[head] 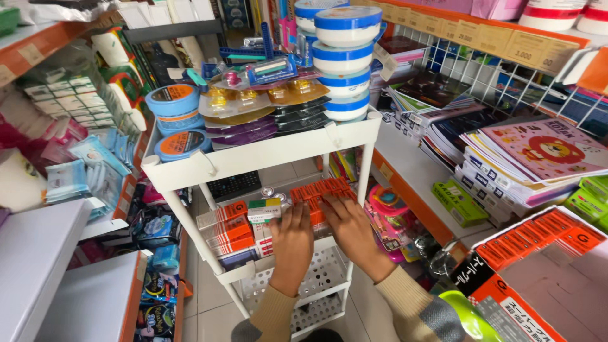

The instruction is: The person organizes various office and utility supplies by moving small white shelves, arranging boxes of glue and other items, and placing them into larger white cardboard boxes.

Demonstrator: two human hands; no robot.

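Now: arranging small orange boxes on the white cart's middle shelf.
Your left hand and right hand press flat, fingers together; next, square the row.

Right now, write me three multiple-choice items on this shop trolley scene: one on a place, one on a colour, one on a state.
1. Where do both hands rest?
A. On the trolley's top tier
B. On the small orange boxes on the middle tier
C. On the notebooks at right

2. What colour are the bands on the stacked round white tubs?
A. Blue
B. Green
C. Red

3. How are the hands?
A. Lifting a box clear of the trolley
B. Laid palm-down on the boxes
C. Hanging away from the trolley

Answers:
1 B: the left hand and right hand lie on the orange boxes under the white trolley top rail.
2 A: the tubs carry blue bands.
3 B: backs of both hands face up, fingers spread flat over the boxes.
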